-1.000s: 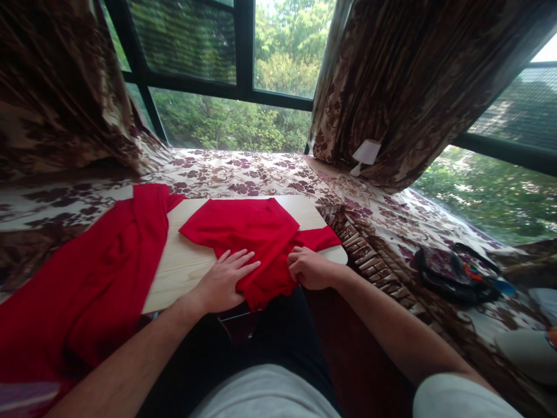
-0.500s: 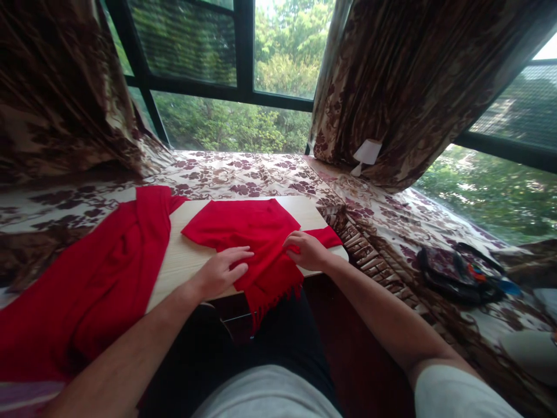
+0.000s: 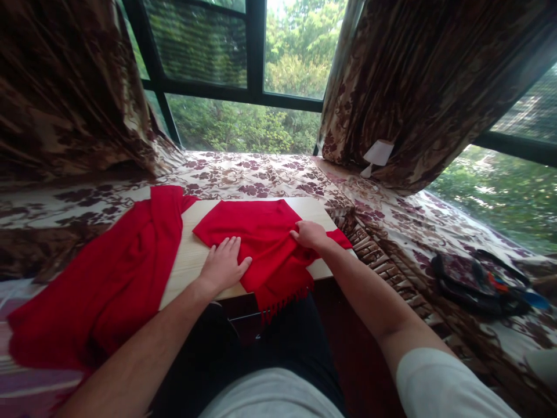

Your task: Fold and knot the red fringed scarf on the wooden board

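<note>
Lying leftmost, a heap of red cloth [image 3: 126,273] meets the pale board [image 3: 187,261]; beside it the left hand [image 3: 223,268] rests palm-down, thumb apart, on the fringed red cloth [image 3: 256,226], whose crease slants from near-left to far-right, toward the nearer right hand [image 3: 311,235], thumb and fingers pinching its right side

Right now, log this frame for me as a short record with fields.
left hand: flat on the red fringed cloth, fingers spread
right hand: curled, seemingly gripping a fold of that cloth
cloth: partly folded, fringe hanging over the near edge of the pale wooden board
left side: a second red cloth, bunched, overlapping the board
right side: dark bag on patterned fabric
background: small white lamp near a curtain
</note>
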{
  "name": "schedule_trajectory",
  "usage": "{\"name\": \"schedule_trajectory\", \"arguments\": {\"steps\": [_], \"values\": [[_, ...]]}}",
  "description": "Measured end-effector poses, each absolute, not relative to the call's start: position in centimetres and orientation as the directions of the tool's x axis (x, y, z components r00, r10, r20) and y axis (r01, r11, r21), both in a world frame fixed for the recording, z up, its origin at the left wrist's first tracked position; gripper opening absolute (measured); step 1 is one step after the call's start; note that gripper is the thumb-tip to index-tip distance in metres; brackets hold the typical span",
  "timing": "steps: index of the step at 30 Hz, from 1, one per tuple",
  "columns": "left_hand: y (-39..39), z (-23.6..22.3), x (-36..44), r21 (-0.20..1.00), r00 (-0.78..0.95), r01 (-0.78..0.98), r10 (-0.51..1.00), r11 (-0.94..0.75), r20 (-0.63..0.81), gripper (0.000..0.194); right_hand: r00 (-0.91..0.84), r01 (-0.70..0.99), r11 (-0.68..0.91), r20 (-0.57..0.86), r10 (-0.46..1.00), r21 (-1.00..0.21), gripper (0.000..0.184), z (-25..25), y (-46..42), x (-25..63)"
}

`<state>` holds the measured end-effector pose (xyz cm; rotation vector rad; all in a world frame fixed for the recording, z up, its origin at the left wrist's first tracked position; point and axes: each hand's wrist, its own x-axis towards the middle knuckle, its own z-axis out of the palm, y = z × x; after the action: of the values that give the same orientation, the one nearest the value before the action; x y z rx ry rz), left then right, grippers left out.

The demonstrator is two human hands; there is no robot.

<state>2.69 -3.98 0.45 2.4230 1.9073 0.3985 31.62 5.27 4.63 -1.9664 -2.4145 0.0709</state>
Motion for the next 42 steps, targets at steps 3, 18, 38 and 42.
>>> {"name": "schedule_trajectory", "arguments": {"steps": [3, 18, 38, 42], "values": [[-3.8, 0.7, 2.8, 0.164, 0.210, 0.960, 0.972, -0.225, 0.107, 0.076, -0.110, 0.992, 0.114, -0.069, 0.991, 0.045, 0.045, 5.5, 5.7, 31.7], [-0.5, 1.2, 2.3, 0.161, 0.298, 0.942, 0.955, -0.295, 0.003, 0.076, -0.357, 0.934, 0.350, -0.111, 0.928, -0.074, 0.064, 2.9, 12.2, 27.7], [0.0, 0.6, 2.6, 0.177, 0.352, 0.909, 0.922, -0.377, 0.161, 0.070, -0.627, 0.778, 0.628, 0.021, 0.778, -0.010, 0.034, 5.1, 12.6, 26.5], [0.1, 0.5, 2.7, 0.179, 0.355, 0.908, 0.922, -0.380, 0.155, 0.071, -0.590, 0.803, 0.585, 0.017, 0.807, 0.110, 0.019, 5.6, 12.0, 27.0]]}}
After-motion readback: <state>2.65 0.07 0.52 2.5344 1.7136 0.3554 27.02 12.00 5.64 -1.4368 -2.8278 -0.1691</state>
